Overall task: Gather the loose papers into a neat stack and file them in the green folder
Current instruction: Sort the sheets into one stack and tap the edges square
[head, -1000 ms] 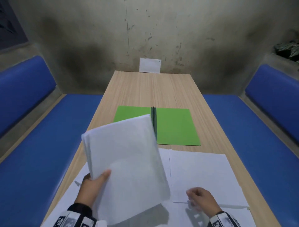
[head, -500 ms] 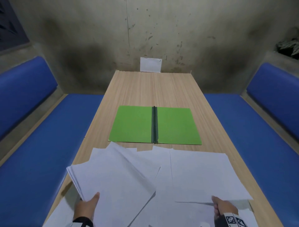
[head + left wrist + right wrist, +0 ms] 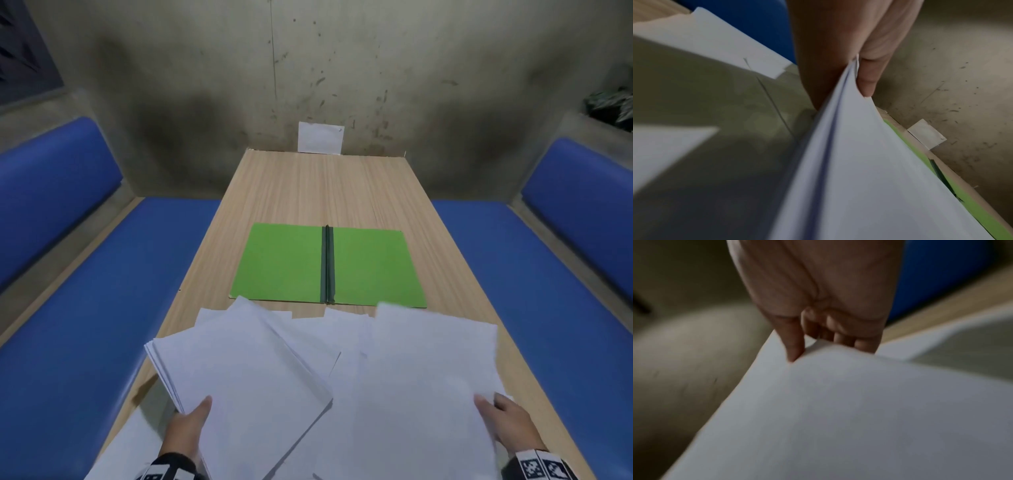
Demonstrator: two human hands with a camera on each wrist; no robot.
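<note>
1. Since a second ago the bundle of papers (image 3: pixel 239 387) in the left hand (image 3: pixel 186 433) has come down from in front of the green folder (image 3: pixel 329 265) to low over the table (image 3: pixel 318 192). The right hand (image 3: pixel 510 428) has moved out to the right edge and lifted a sheet (image 3: pixel 424 377).
2. Head view: the folder lies open and flat mid-table, well clear of both hands. More loose sheets (image 3: pixel 308 332) fan out between the bundle and the lifted sheet, overlapping.
3. Left wrist view: the thumb (image 3: pixel 867 81) presses on top of the bundle (image 3: pixel 869 178) and the fingers sit beneath, pinching its edge; the layers splay slightly.
4. Right wrist view: the thumb (image 3: pixel 793 344) and curled fingers (image 3: pixel 846 339) pinch the sheet's (image 3: pixel 838 402) near corner, which bows.
5. Risk, as I judge it: the splayed bundle could slip apart, since it is held at one edge only. The single sheet, held by a corner, could crease or fold when laid on.
</note>
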